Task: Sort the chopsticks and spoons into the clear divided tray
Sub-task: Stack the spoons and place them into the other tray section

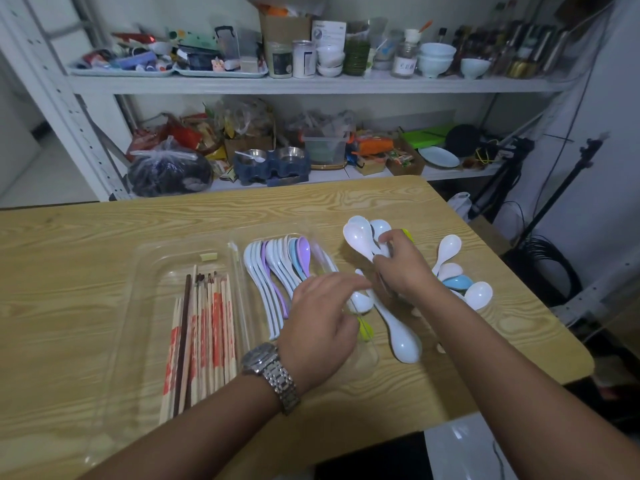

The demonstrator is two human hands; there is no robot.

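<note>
The clear divided tray [152,261] lies on the wooden table. Its left compartment holds several chopsticks [204,327]. Its right compartment holds a row of white, purple and blue spoons [277,268]. My right hand [403,265] grips a bunch of white spoons [360,237] just right of the tray, their bowls pointing up and away. My left hand [322,320] hovers over the tray's right edge, fingers curled at a white spoon [360,301] beside a yellow-green spoon [365,329]. A long white spoon [401,337] lies under my hands.
More loose spoons, white and blue [457,278], lie on the table to the right, near its right edge [540,299]. A cluttered white shelf [311,84] stands behind the table. A tripod [554,202] and cables stand at the far right.
</note>
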